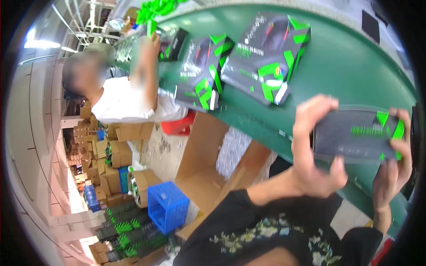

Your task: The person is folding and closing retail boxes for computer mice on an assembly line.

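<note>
Between my two hands, above the green work surface at the right, is a flat black box with green markings. A thin see-through rim, like clear film, shows along its long edges. My left hand is curved round its left end, fingers at the top edge and thumb at the lower edge. At the other end my right hand grips the green-marked corner, with fingertips on its face. Left of it, a large black-and-green box lies on the table, beside a similar box.
The green table curves along the far side. A co-worker in a white top sits at the left, an arm raised over another box. Below stand an open carton, a blue crate and stacked black-and-green boxes.
</note>
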`<state>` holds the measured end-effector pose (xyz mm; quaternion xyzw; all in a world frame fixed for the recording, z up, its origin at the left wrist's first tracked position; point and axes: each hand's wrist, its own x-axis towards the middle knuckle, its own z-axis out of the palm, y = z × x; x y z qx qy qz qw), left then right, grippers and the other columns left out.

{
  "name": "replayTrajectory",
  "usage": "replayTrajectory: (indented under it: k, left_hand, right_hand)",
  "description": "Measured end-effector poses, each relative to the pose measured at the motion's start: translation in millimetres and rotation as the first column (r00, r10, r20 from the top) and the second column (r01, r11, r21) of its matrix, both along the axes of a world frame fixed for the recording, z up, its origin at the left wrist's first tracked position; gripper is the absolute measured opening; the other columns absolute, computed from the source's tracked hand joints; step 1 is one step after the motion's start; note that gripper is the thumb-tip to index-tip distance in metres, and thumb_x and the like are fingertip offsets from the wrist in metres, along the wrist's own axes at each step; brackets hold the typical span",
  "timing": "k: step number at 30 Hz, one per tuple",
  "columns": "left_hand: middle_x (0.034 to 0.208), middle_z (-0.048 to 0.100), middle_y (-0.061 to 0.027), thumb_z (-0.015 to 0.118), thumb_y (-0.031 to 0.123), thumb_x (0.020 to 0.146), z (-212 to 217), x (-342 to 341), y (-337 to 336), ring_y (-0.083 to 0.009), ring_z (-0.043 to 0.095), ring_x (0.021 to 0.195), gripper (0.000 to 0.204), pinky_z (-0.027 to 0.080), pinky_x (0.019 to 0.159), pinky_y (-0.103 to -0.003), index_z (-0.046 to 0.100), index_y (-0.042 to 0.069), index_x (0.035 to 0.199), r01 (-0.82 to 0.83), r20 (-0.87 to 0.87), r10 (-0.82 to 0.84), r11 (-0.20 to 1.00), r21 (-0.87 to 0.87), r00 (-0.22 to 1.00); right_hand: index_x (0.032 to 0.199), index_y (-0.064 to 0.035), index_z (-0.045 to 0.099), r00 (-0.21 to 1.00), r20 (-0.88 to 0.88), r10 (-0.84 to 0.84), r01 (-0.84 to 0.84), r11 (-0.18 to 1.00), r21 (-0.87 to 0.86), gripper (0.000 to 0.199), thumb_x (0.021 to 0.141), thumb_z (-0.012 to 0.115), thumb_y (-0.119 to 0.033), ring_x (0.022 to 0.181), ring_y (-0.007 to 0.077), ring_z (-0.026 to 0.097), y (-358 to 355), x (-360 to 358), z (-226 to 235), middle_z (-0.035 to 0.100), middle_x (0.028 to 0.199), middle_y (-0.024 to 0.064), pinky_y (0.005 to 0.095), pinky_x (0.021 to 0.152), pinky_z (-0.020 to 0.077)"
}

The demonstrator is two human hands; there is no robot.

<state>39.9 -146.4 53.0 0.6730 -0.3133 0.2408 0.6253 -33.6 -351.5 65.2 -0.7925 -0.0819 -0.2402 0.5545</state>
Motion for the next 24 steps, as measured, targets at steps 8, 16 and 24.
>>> replayTrajectory:
  k: [8,16,24]
  left_hand:
    - [0.123,0.043,-0.0277,0.059,0.026,0.066,-18,9,-2,-0.032,0.046,0.113,0.067,0.036,0.099,-0.041,0.045,-0.008,0.122,0.321,-0.16,-0.366,0.914,-0.248,0.917]
    - [0.131,0.042,-0.0293,0.053,0.018,0.075,-15,17,-2,-0.0316,0.047,0.115,0.045,0.036,0.1,-0.041,0.056,-0.007,0.112,0.466,-0.258,-0.575,0.799,-0.379,0.776]
    - [0.124,0.048,-0.0305,0.056,0.019,0.077,-23,27,-12,-0.0359,0.053,0.109,0.038,0.042,0.094,-0.043,0.059,-0.002,0.109,0.396,-0.108,-0.434,0.881,-0.26,0.895]
  right_hand:
    - [0.11,-0.0182,0.063,0.991,-0.063,0.117,-0.107,0.983,0.147,0.033,0.093,0.041,-0.036,0.136,0.0462,0.031,-19,-9,-12,0.029,0.148,0.0314,0.0575,0.112,0.021]
    - [0.143,0.0015,0.037,0.996,-0.091,-0.019,0.054,0.916,0.398,0.063,0.09,0.043,-0.031,0.14,0.0378,0.03,-39,-17,-26,0.026,0.151,0.0269,0.0486,0.115,0.0251]
    - [0.15,0.0002,0.024,0.982,-0.156,-0.109,0.149,0.95,0.274,0.078,0.094,0.047,-0.049,0.14,0.0294,0.032,-23,0,-20,0.033,0.149,0.0203,0.0449,0.116,0.0234]
